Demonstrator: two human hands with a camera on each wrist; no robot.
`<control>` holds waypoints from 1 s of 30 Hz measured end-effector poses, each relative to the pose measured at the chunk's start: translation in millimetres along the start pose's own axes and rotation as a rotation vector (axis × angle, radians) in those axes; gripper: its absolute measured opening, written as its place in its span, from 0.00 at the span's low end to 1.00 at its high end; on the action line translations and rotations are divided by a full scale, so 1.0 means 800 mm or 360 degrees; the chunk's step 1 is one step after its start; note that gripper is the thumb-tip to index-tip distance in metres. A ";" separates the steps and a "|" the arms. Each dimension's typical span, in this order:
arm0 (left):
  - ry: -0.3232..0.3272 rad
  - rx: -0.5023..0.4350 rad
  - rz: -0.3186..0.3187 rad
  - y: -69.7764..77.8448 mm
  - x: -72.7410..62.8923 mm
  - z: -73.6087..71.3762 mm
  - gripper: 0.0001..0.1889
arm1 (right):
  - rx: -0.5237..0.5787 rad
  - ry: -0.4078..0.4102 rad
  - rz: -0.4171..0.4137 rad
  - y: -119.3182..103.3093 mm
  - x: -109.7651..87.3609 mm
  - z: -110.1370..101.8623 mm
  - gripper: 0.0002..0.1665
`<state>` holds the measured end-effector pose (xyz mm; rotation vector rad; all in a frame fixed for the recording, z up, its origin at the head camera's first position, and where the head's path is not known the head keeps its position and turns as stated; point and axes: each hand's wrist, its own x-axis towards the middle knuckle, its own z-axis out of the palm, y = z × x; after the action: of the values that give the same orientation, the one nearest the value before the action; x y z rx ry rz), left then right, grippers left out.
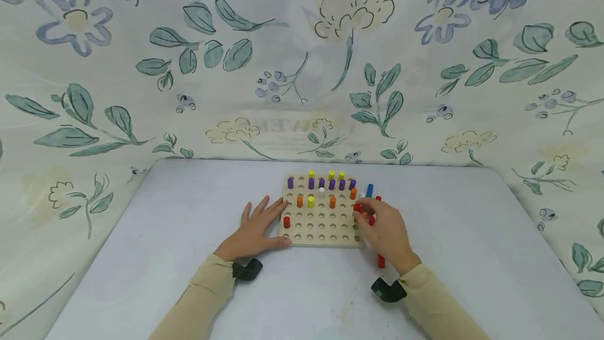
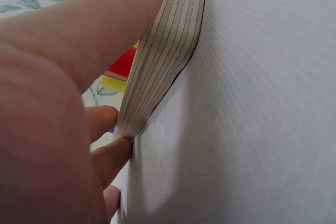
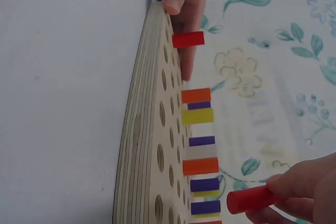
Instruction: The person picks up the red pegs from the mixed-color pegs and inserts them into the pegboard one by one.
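Note:
A wooden pegboard with rows of round holes lies on the table, with purple, yellow, orange, white and red pegs standing in some holes. My right hand is over its right edge. Thumb and fingers pinch a red peg, held tilted beside the standing pegs in the right wrist view. My left hand rests against the board's left side with fingers spread. Its thumb touches the board's edge near the front corner, and the other fingertips lie along the side. One red peg stands near that hand.
Right of the board lie loose pegs: a blue peg at the back and a red peg near my right wrist, with others partly hidden by the hand. A floral cloth hangs behind the white table.

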<state>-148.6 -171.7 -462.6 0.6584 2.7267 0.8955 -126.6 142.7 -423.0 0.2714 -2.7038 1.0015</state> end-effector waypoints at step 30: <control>-0.0015 0.0049 -0.0022 0.002 0.001 0.000 0.52 | 0.0033 -0.0102 -0.0300 -0.043 -0.002 0.046 0.14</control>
<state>-148.6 -170.1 -461.8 0.6467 2.7383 0.8467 -121.8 92.7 -429.3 0.5601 -2.6642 0.9815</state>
